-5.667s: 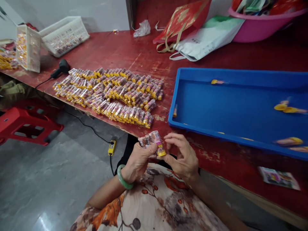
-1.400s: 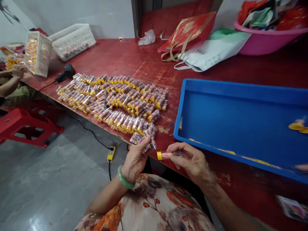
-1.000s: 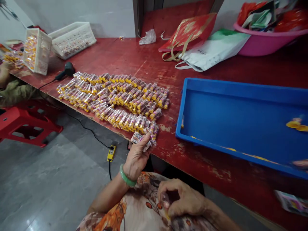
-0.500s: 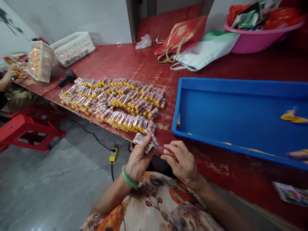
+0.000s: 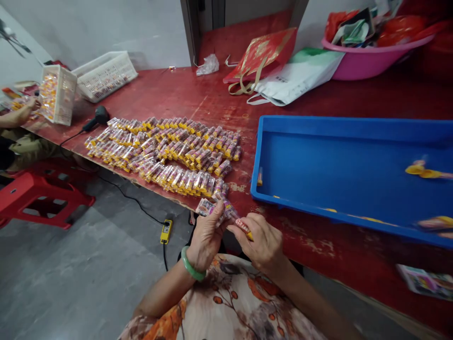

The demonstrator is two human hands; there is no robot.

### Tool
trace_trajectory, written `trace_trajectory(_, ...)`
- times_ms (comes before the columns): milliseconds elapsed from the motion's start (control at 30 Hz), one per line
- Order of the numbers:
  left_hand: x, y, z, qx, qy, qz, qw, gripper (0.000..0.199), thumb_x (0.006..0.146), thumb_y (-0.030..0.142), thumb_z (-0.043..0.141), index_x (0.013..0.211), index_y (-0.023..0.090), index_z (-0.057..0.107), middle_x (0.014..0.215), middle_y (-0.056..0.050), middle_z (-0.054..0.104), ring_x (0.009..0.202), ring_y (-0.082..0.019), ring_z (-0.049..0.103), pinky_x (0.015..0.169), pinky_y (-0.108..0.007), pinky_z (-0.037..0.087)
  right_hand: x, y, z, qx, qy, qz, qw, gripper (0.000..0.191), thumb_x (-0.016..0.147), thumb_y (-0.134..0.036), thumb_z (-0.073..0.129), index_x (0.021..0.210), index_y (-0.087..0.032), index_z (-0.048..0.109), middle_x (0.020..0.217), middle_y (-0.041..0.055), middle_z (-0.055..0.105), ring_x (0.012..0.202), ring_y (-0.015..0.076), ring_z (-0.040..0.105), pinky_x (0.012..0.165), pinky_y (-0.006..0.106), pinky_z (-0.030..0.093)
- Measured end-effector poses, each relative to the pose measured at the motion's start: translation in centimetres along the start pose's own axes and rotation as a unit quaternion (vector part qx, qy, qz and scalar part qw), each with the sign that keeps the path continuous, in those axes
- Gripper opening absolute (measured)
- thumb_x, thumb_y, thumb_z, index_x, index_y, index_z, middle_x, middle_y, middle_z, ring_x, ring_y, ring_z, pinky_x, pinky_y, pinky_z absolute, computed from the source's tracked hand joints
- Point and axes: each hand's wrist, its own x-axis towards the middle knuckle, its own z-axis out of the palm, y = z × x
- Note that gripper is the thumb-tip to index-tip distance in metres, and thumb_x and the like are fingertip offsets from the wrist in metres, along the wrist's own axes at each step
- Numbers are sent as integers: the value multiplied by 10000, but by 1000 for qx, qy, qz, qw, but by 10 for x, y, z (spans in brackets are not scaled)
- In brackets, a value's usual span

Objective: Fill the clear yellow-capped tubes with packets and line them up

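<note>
**Left hand** (image 5: 207, 234), a green bangle (image 5: 191, 267) at its wrist, closed narrowly on a cluster of wrapped tubes (image 5: 212, 208), at the near edge of the red table (image 5: 212, 99). **Right hand** (image 5: 258, 241) pinching one yellow-capped tube (image 5: 244, 228) between thumb and fingers, just beside the cluster. Beyond the hands, an array of similar tubes (image 5: 163, 156) in rows on the table, its nearest end touching or just beyond the cluster. To the right, a blue tray (image 5: 339, 170) with blurred yellow-capped pieces (image 5: 421, 170) near its right end. Far left, a co-worker's hand (image 5: 24, 113) beside a white crate (image 5: 58, 94) filled with tubes. Between crate and array, a hair dryer (image 5: 97, 117) on the table. Far right, a pink basin (image 5: 357, 63) holding assorted bags and papers.
</note>
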Motion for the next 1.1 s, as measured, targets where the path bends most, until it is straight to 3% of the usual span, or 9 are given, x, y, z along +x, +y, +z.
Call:
trace_trajectory(167,-7,1,1,43,-23,34,998,261,689,249,817,882,125,691,810,-41,700,830,-161,666,830,-276,526,5,-5,5,51,20,56,997,210,858,-242,668,1002,-174,531,869,73,628,817,179,647,663,253,515)
trace_trajectory(267,-7,7,0,48,-2,40,998,315,665,250,834,917,132,686,852,-44,708,837,-168,668,825,-290,535,11,-1,-3,174,-43,86,980,222,866,-235,633,1057,-175,535,942,96,615,878,201,630,744,302,544)
trace_trajectory(367,-6,11,-3,45,-1,24,999,385,661,259,836,995,157,674,962,-57,714,860,-181,673,802,-320,556,13,7,-15,277,-129,97,947,314,886,-220,560,1196,-178,533,1134,128,603,1064,234,599,879,363,536)
trace_trajectory(433,-7,11,-4,47,-10,16,999,416,653,265,840,1020,174,667,970,-48,714,846,-180,676,785,-323,562,12,10,-20,286,-125,90,946,353,873,-171,550,1225,-193,538,1173,121,601,1111,240,585,912,379,524)
trace_trajectory(533,-12,8,-4,57,-40,6,998,371,671,283,828,992,182,672,935,-32,714,798,-163,675,774,-308,555,12,7,-19,284,-82,124,947,305,818,-144,626,1112,-206,575,1068,81,618,912,190,631,775,311,548)
trace_trajectory(667,-19,4,0,80,-66,-9,995,354,658,294,837,950,159,687,907,-47,715,758,-171,673,752,-302,542,16,1,-14,287,-47,199,936,242,740,-129,685,931,-206,557,967,26,585,673,114,550,623,253,495)
trace_trajectory(900,-25,3,1,109,-60,6,992,356,614,236,861,918,156,695,829,-19,702,706,-134,636,704,-256,525,22,-2,-22,310,-56,257,914,198,677,-77,619,808,-186,519,922,23,559,591,86,449,525,227,399)
trace_trajectory(1100,-29,-1,2,122,-40,-14,992,365,590,270,871,869,145,672,794,-23,681,669,-145,624,671,-276,529,25,-8,-26,274,-65,275,919,156,711,-112,642,732,-188,507,852,3,559,570,82,426,513,225,367)
